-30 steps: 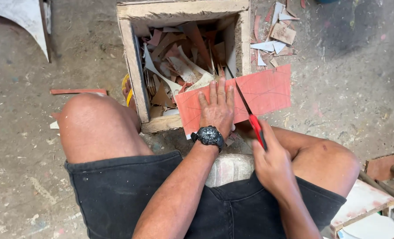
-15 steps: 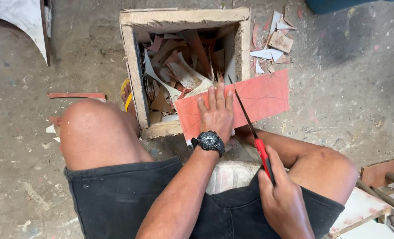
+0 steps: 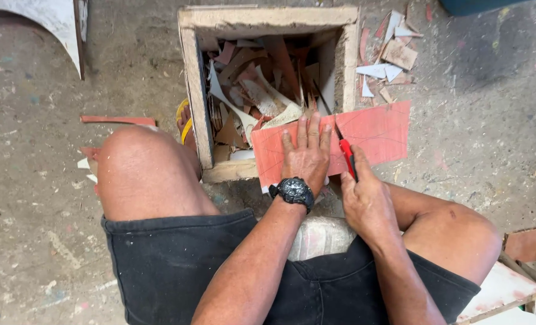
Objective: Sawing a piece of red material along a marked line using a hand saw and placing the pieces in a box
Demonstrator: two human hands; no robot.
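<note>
The left hand [image 3: 307, 157] lies spread flat on the red sheet [image 3: 370, 135], which rests across the front corner of the wooden box [image 3: 199, 96] of scraps. The right hand's [image 3: 367, 198] grip is closed on the red-handled knife [image 3: 346, 153]. Compared with a second ago, the blade has shifted slightly along the sheet; the cut appears underway.

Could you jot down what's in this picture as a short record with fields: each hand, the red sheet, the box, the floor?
Left hand: pressed flat on the red sheet, black wristwatch on the wrist
Right hand: fingers closed on a red-handled knife, blade on the sheet
Red sheet: lies across the box's near edge, faint curved lines drawn on it
Wooden box: open-topped, filled with offcuts
Floor: dusty concrete, scraps beside the box
</note>
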